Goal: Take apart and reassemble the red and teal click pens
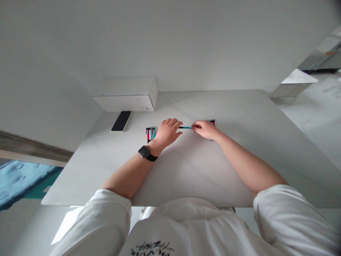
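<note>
A blue-and-black pen [187, 127] lies crosswise between my two hands. My right hand [205, 129] pinches its right end with thumb and fingertips. My left hand [168, 132] is at the pen's black left end, thumb and fingers spread apart around it; whether they touch it I cannot tell. Beside my left wrist, which wears a black watch [144, 152], are a red-and-black pen [147, 134], a white pen [150, 133] and a teal pen [153, 132], side by side. More pens [212, 122] are mostly hidden behind my right hand.
A white box [125, 103] stands at the back left of the pale table [239, 106], against the wall. In front of the box lies a phone [122, 121] with a dark screen. A blue cushioned seat [26, 177] is off the table's left side.
</note>
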Motion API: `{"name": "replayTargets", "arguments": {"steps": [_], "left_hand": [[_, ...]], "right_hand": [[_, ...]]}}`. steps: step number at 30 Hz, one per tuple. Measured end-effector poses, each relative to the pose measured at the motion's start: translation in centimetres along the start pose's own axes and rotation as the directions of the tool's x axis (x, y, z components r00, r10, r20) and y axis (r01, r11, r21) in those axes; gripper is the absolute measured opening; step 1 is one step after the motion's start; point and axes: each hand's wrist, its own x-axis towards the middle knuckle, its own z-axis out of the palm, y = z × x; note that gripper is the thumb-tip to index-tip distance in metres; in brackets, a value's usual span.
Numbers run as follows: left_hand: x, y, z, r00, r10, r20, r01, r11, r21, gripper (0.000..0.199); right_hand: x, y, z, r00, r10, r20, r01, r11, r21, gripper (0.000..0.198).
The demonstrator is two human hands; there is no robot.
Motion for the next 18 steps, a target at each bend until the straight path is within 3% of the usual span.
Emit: {"name": "replayTargets", "arguments": {"steps": [8, 18], "left_hand": [[0.20, -0.23, 0.28, 0.999, -0.030, -0.037, 0.029, 0.999, -0.021, 0.016], [0.48, -0.93, 0.70, 0.999, -0.033, -0.035, 0.030, 0.995, -0.094, 0.015]], "right_hand": [[0.11, -0.08, 0.45, 0.998, -0.006, 0.054, 0.002, 0.997, 0.076, 0.022], [-0.20, -0.62, 0.35, 0.999, -0.032, -0.002, 0.032, 0.999, -0.003, 0.020]]}}
